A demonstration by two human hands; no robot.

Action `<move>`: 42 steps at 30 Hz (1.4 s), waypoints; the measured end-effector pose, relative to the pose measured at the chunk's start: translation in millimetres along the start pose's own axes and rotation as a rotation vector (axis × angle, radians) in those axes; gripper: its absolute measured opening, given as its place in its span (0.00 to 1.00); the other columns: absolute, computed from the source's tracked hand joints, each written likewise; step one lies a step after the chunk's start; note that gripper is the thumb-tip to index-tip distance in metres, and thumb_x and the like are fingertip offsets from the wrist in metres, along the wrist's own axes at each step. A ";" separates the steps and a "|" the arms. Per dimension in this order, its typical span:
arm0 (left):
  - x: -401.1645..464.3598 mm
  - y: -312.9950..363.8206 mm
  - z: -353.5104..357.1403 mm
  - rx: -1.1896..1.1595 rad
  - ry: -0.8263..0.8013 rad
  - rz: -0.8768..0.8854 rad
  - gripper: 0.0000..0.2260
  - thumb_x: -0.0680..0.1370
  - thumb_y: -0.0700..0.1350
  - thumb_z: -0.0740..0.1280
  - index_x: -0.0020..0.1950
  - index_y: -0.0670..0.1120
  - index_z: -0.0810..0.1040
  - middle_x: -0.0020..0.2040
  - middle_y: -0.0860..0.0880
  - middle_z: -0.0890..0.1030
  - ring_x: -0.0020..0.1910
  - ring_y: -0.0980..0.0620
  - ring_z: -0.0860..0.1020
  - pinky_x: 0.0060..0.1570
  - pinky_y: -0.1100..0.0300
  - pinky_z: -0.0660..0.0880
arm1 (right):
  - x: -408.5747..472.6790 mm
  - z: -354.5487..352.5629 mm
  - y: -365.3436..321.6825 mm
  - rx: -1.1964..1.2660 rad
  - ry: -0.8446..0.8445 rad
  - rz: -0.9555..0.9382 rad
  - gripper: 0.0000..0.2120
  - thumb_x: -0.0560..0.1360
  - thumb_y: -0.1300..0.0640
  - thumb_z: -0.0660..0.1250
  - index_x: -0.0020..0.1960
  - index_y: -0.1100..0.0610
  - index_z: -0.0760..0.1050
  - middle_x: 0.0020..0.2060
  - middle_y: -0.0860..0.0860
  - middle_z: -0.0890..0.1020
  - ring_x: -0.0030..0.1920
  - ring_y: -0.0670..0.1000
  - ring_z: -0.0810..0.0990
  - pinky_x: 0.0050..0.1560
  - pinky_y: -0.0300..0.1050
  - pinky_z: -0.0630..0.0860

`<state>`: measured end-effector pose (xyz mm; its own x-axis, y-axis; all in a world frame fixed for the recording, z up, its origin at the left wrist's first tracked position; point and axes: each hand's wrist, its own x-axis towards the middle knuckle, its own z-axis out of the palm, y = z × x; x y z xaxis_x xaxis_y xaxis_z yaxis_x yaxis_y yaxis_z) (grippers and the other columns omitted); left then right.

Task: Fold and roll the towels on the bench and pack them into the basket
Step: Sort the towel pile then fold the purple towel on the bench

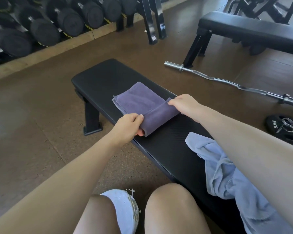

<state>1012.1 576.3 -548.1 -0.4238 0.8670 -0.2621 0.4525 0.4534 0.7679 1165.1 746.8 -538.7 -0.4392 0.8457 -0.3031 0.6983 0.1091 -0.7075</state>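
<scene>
A purple towel (pixel 139 102) lies folded into a strip on the black bench (pixel 101 76), its near end rolled up. My left hand (pixel 127 127) grips the left end of the roll, thumb on top and fingers under it. The roll's right end is pinched by my right hand (pixel 184 104). A crumpled light blue towel (pixel 227 176) lies on the near part of the bench, partly under my right forearm. No basket is in view.
A dumbbell rack (pixel 41 26) runs along the far left. A curl bar (pixel 227 81) lies on the floor to the right, with a 5 kg plate and clips (pixel 284 127) beside it. Another bench (pixel 250 29) stands at the back right. My knees are at the bottom.
</scene>
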 end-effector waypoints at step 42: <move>22.8 5.6 -3.3 0.088 0.115 0.078 0.07 0.79 0.40 0.61 0.55 0.48 0.72 0.48 0.51 0.79 0.46 0.50 0.78 0.40 0.58 0.74 | 10.9 -20.4 9.9 0.049 -0.170 -0.227 0.15 0.72 0.59 0.74 0.58 0.52 0.78 0.48 0.51 0.85 0.49 0.49 0.83 0.52 0.44 0.76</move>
<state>1002.3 597.9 -547.9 -0.4695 0.8731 -0.1317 0.5522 0.4067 0.7278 1178.7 767.8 -536.1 -0.6724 0.7026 -0.2329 0.5450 0.2571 -0.7980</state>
